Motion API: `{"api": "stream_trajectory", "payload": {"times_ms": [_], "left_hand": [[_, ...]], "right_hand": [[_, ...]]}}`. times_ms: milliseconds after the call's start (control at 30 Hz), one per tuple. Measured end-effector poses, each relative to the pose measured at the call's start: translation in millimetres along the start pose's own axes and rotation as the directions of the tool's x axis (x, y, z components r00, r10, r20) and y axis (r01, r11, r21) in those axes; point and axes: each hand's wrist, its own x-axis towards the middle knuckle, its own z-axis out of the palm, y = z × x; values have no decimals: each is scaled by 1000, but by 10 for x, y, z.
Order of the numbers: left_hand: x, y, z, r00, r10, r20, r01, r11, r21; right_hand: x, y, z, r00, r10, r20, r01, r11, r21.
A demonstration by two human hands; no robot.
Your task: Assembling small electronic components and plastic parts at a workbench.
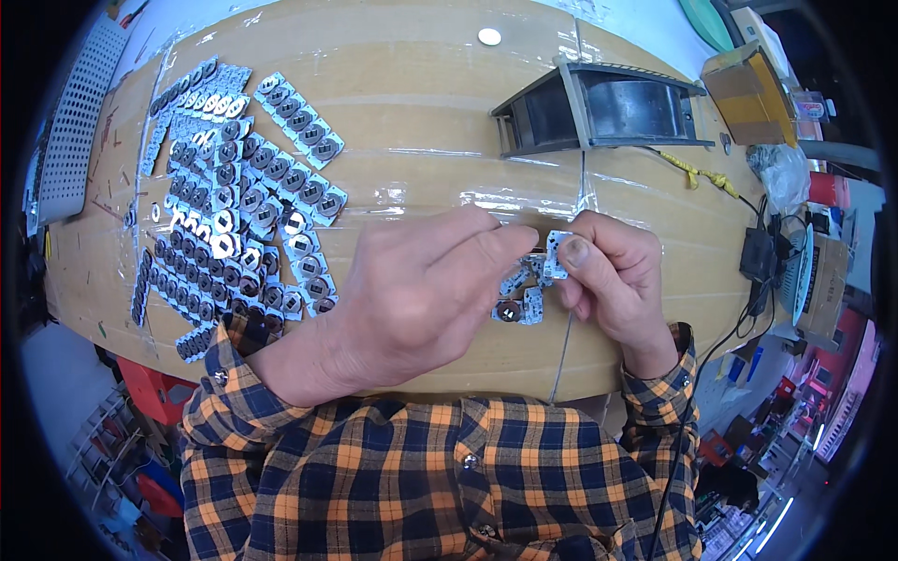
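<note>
Between the thumb and bent fingers of my right hand is a small circuit board, held upright above the table. My left hand reaches across from the left, its thumb and fingers pinched together close beside that board. Whatever the left fingertips hold, if anything, is too small to make out. Below both hands lies a small heap of single circuit boards, one bearing a dark round part. Left of my left hand, many strips of joined boards with round dark parts overlap in a loose pile.
A black fan-like unit in a frame stands at the back right of the cardboard-covered table. Nearby are an open cardboard box, a yellow-wrapped cord and a black adapter. A white perforated basket sits far left; a white disc lies at the back.
</note>
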Motion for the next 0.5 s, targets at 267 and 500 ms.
{"api": "stream_trajectory", "payload": {"times_ms": [267, 500], "left_hand": [[-44, 42, 46, 999, -31, -35, 31, 999, 10], [-28, 37, 74, 998, -53, -40, 55, 997, 54]], "right_hand": [[15, 12, -5, 1000, -7, 10, 7, 1000, -4], [69, 48, -44, 990, 111, 82, -122, 982, 146]]}}
